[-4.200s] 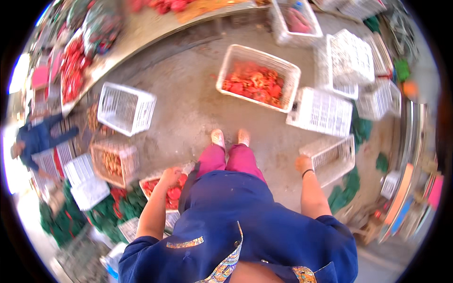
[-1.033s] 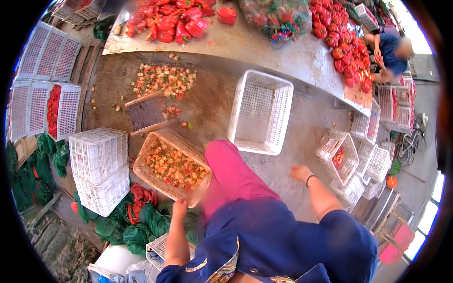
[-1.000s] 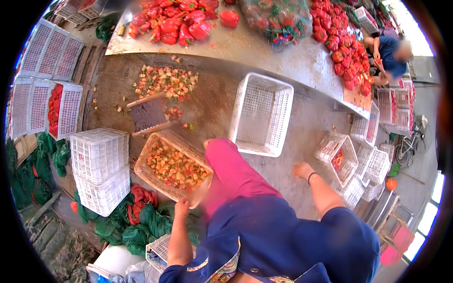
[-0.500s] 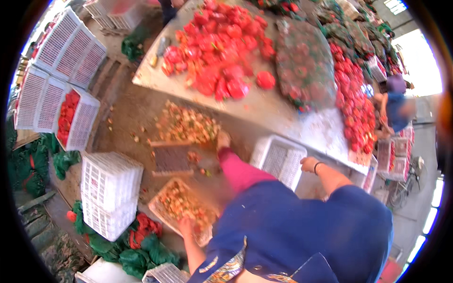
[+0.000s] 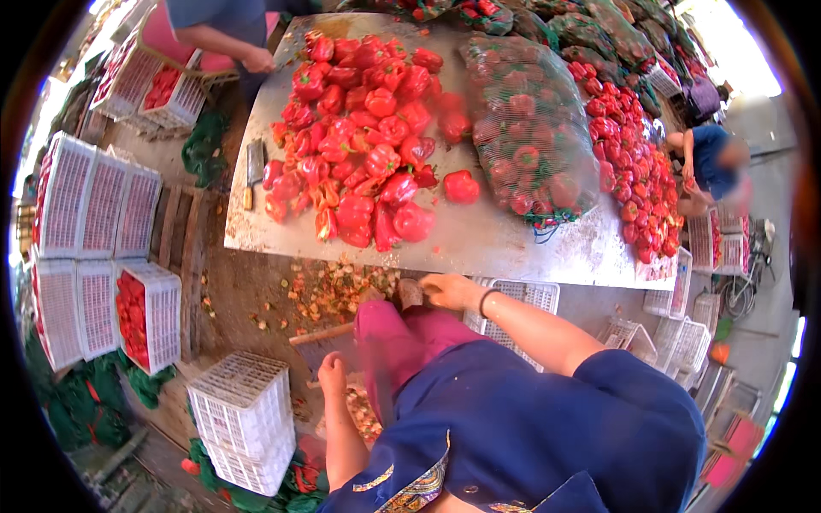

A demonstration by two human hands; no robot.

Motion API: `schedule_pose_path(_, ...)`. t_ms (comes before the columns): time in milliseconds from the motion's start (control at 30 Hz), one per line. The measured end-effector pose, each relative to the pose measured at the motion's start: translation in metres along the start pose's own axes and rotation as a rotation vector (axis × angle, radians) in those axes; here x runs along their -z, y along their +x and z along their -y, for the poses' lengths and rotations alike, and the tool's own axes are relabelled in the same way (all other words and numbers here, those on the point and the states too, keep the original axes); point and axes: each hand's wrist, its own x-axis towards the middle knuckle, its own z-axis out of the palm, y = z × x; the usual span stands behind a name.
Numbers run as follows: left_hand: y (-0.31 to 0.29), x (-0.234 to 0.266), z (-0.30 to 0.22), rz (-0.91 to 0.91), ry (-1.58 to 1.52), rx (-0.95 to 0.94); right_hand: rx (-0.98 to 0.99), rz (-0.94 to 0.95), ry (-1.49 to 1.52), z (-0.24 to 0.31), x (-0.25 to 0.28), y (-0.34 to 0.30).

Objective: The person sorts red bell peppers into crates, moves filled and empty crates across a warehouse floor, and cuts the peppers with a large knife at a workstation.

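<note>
My left hand (image 5: 332,374), its fingers curled with nothing visible in them, is above the floor beside the dark rectangular frame (image 5: 321,350). My right hand (image 5: 451,292), a dark band at its wrist, is held out loosely just short of the table's near edge, fingers apart and nothing visible in them. Beyond both hands, a heap of red bell peppers (image 5: 363,128) lies on the pale table (image 5: 505,256). One single pepper (image 5: 462,186) sits right of the heap. A cleaver (image 5: 255,162) with a wooden handle rests at the table's left.
A mesh sack of peppers (image 5: 530,128) lies on the table. Pepper scraps (image 5: 333,286) litter the floor below. White crates (image 5: 242,419) stand stacked at left; another crate (image 5: 539,299) is by my right forearm. One person (image 5: 227,30) is at the far left, another (image 5: 711,162) at the right.
My view has shifted, and the table now appears more squarely ahead. My left hand has come up from the scrap-filled crate. My right hand has moved left, in front of the table edge.
</note>
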Motion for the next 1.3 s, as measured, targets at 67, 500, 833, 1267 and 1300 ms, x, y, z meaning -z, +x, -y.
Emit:
schedule_pose_path(67,0.018,0.007,-0.052,0.031,0.057,-0.083,-0.182,-0.007,-0.151,-0.048,0.002,-0.019)
schedule_pose_path(500,0.238,-0.05,-0.288,0.464,0.446,-0.475,-0.684,-0.672,0.398,-0.121,0.033,-0.021)
schedule_pose_path(833,0.58,-0.19,-0.478,0.079,0.819,-1.119,-0.574,-0.855,1.167,0.009,0.036,0.149)
schedule_pose_path(1267,0.601,-0.195,-0.523,0.353,0.484,-0.674,-0.513,-0.762,1.517,-0.023,0.055,0.242)
schedule_pose_path(1300,0.587,-0.185,-0.524,0.409,0.339,-0.531,-0.456,-0.776,1.526,-0.025,0.064,0.249)
